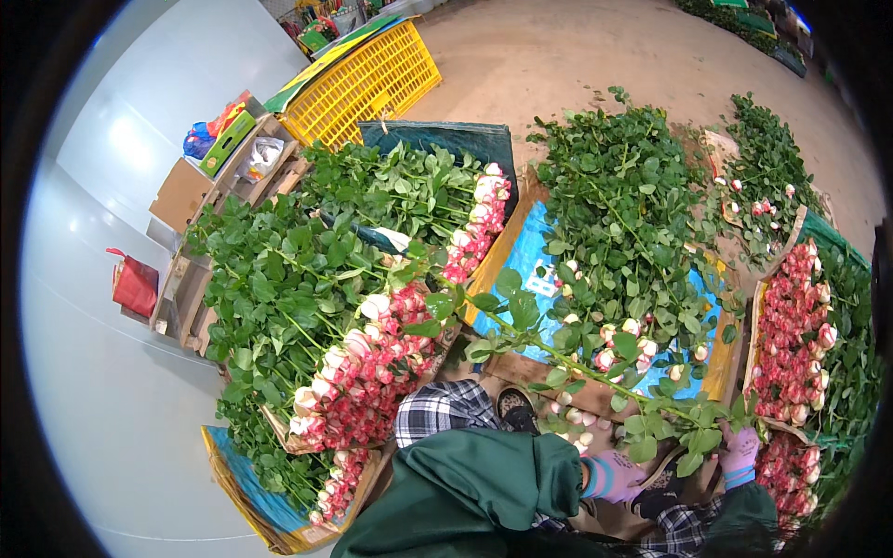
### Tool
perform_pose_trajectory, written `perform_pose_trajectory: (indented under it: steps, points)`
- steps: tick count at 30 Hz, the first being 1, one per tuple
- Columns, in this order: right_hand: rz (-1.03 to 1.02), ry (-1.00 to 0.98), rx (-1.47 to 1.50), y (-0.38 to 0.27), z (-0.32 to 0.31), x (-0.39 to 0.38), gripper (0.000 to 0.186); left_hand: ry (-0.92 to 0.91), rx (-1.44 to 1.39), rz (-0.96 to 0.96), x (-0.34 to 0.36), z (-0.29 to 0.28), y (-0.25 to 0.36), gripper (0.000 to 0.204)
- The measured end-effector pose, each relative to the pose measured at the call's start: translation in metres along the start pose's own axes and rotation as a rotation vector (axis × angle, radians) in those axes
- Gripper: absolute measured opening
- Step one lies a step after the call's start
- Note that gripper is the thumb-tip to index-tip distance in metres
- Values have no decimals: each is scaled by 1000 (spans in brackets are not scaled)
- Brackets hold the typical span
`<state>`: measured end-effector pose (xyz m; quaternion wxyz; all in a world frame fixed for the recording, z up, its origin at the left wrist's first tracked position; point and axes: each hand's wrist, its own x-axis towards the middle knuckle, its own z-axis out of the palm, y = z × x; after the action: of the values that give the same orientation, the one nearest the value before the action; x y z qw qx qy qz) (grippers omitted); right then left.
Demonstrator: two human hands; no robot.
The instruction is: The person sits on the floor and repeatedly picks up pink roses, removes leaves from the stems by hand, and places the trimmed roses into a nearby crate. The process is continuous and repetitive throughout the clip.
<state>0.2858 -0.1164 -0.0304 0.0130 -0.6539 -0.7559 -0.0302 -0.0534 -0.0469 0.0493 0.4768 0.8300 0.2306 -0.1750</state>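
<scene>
My left hand (620,474), in a pink glove with blue bands, is low in the middle, just under the leaves of a long rose stem (572,365); what its fingers hold, if anything, is unclear. My right hand (740,446), gloved alike, closes on the lower right end of that stem, whose leafy length reaches up and left. Beyond my hands, loose leafy stems (623,186) and scattered rose heads lie over a blue sheet (516,237). Bundles of pink-and-white roses (358,363) lie to my left, and more bundles (791,344) to my right, beside my right hand.
A yellow crate (361,79) stands at the back left. Wooden pallets (200,307) with bags and boxes stand by the white wall (112,372), near a red bag (138,284). More stems (772,163) lie on the floor (549,56) at back right. My feet (516,409) are below me.
</scene>
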Motion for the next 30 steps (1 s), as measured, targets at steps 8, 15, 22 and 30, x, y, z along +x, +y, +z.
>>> perform_pose_trajectory:
  steps: [8,15,22,30]
  points:
    - [56,-351,-26,-19,-25,12,41,-18,47,93,19,14,-9,42]
    - [133,-512,-33,-13,-21,-7,44,6,100,107,22,25,-6,35]
    - [33,-606,-92,-34,7,-12,30,-102,92,25,14,26,-3,41]
    - [29,-523,-111,-43,85,-17,19,86,186,372,27,32,-20,39]
